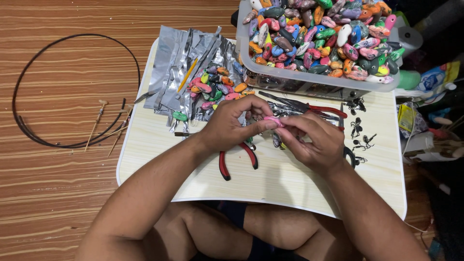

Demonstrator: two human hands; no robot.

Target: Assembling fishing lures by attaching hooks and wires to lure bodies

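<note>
Both hands, left (231, 126) and right (314, 141), pinching one small pink lure body (273, 120) above red-handled pliers (238, 162).

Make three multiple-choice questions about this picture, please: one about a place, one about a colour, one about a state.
1. Where is the clear plastic bin of painted fishing lures?
A. At the far side of the lap table
B. On the wooden floor to the left
C. On the person's knees

2. What colour are the handles of the pliers lying below the hands?
A. Blue
B. Red
C. Yellow

3. What is the state of the small pink lure?
A. It lies alone on the table
B. It is inside the bin
C. It is pinched between both hands

Answers: 1 A, the bin stands on the table's far edge, beyond the hands. 2 B, both handles show red with black trim. 3 C, fingers of the left hand and the right hand meet on it above the table.
</note>
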